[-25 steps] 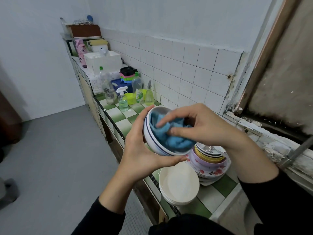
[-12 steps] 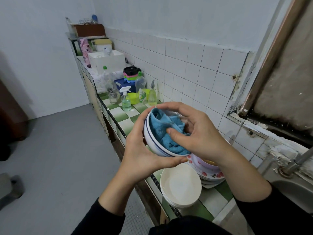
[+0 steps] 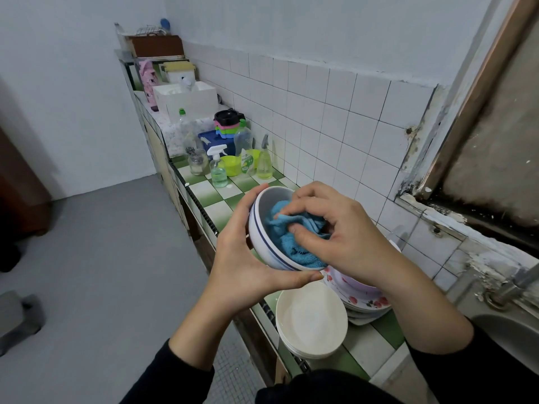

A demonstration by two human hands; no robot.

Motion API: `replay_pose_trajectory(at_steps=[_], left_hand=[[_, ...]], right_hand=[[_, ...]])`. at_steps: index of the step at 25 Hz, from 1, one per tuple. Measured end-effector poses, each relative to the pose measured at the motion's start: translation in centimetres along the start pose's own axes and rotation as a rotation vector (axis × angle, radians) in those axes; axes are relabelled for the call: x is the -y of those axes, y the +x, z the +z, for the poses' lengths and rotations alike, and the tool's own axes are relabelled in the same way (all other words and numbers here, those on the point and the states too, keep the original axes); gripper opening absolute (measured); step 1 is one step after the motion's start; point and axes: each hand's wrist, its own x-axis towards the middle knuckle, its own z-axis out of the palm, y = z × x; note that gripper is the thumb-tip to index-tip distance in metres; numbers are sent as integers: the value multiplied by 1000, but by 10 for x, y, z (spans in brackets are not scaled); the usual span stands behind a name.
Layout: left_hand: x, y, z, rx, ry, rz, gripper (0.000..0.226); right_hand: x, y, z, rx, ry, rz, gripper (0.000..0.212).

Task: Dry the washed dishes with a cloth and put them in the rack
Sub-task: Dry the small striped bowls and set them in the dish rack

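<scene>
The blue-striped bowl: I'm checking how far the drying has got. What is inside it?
Inside the bowl is a bunched blue cloth, gripped by the right hand. The left hand holds the bowl from outside. Cloth and hand cover the bottom, so any water there cannot be seen.

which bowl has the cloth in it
The blue-striped bowl held by the left hand; the plain white bowls and floral dishes sit stacked on the counter.
</scene>
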Motion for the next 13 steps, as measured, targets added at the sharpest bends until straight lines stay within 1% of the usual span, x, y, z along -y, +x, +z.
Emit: replay_pose_trajectory(at_steps=[3, 4, 7, 9, 10, 11, 13], left_hand=[[-2, 2, 1, -29, 4, -2, 110], [-2, 3, 1, -32, 9, 1, 110], [-1, 5, -1, -24, 21, 12, 112], [0, 4, -2, -19, 30, 22, 113], [-1, 3, -1, -15, 34, 28, 111], [-1, 2, 0, -14, 36, 30, 109], [-2, 3, 3, -16, 26, 31, 104]], right_hand=[[0, 2, 0, 58, -101, 48, 42], [1, 2, 0, 98, -99, 31, 42], [6, 9, -6, 287, -102, -117, 27], [4, 18, -21, 414, -117, -148, 19], [2, 22, -28, 409, -121, -126, 18], [-1, 25, -31, 348, -111, -91, 17], [-2, 25, -24, 137, -37, -42, 21]])
